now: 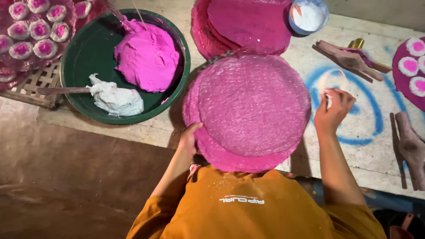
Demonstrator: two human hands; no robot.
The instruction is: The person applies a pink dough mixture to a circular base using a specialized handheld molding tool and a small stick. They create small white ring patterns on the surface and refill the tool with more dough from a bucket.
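In the head view, a stack of round, pink-stained woven trays (250, 106) is seen at the middle of the worktable, the top one textured and glistening, its near edge just above the person's orange shirt (248, 208). The left hand (189, 139) is laid on the lower left rim of the stack, fingers curled over the edge and gripping it. The right hand (333, 108) is raised to the right of the stack, apart from it, with the fingertips pinched on a small white piece (328, 98); a thin clear ring (333, 79) is seen just above that hand, and whether it is touched cannot be told.

To the upper left, a dark green round basin (84, 57) is set, holding a mound of bright pink dough (147, 55) and a smaller lump of white dough (116, 98), with a flat wooden stick (62, 90) pushed into the white lump. More pink trays (248, 24) lie behind the stack, beside a small bowl of white powder (308, 16). At the far left, rows of small white cakes with pink centres (37, 30) are laid on a tray; similar cakes (409, 62) are seen at the right edge. Wooden moulds (349, 59) rest on the pale tabletop (376, 141), which is marked with a blue painted ring.
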